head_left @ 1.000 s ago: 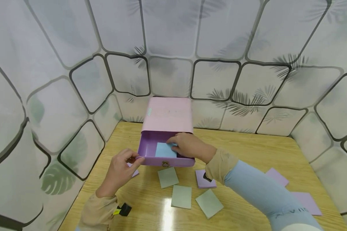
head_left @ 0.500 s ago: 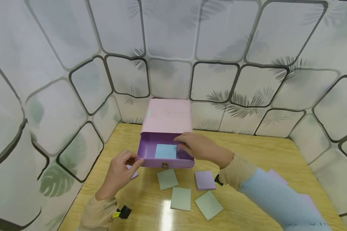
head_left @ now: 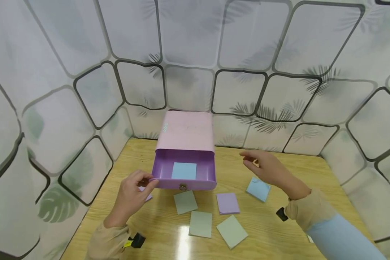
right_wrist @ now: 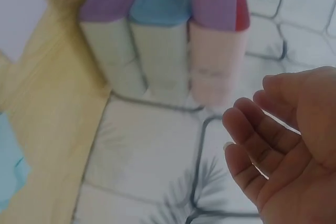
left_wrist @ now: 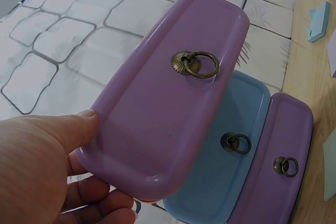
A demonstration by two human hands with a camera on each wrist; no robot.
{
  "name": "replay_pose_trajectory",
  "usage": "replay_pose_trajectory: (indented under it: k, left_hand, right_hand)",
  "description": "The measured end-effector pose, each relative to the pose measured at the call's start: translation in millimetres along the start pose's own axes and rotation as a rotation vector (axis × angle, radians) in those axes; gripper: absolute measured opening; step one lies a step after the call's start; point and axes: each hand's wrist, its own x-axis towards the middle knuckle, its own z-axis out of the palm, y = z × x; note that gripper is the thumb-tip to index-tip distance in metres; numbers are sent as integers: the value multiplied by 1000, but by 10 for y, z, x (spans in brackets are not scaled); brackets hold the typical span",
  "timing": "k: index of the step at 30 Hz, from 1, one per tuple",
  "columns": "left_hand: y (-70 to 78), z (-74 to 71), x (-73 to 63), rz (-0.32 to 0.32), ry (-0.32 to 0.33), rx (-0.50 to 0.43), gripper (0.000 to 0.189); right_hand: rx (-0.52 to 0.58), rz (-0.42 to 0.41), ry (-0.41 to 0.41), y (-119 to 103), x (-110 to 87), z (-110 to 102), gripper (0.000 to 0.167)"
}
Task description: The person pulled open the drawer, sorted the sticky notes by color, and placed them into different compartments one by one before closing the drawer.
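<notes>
A small chest of drawers with a pink top stands at the back of the table. Its top purple drawer is pulled out, with a flat light-blue square lying inside. My left hand pinches the drawer front's left edge; in the left wrist view the thumb lies on the front and the fingers are behind and below it. My right hand is in the air right of the chest, fingers loosely bent, holding nothing. Near it on the table lies another light-blue square.
In front of the chest lie several pale-green squares and a purple square. Another purple square is partly hidden by my left hand. Below the pulled drawer are a blue drawer and a lower purple drawer. Patterned cloth surrounds the table.
My right hand has come out of the drawer and moved right, away from the chest. The blue square stays in the drawer. My left hand keeps its hold on the drawer edge.
</notes>
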Motion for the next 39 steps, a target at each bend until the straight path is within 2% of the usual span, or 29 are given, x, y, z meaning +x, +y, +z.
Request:
replay_pose_trajectory:
  k: [9,14,18,25,32,35,39]
  left_hand:
    - [18,15,-5,20,25,14,11]
    - [22,7,-25,22,34,-1,9]
    - [35,1,-33,15,43,-15,8]
    - [41,2,-65,-11,66,-28,5]
    - [25,34,-77,-15,90,-35,5]
    - [22,42,-81,-8,97,-30,5]
    - [23,45,-85,0,112,-30,5]
  right_hand:
    - [-1,241,-17,600,-421,35,34]
    - [-24,330,-57,825,-606,151,40]
    - [-1,405,-108,968,-733,313,48]
    - [57,523,-202,1123,-857,578,67]
    - [101,583,-226,1174,-932,784,81]
    - [81,608,-223,1145,-961,865,82]
    - [1,616,-216,1118,-981,940,82]
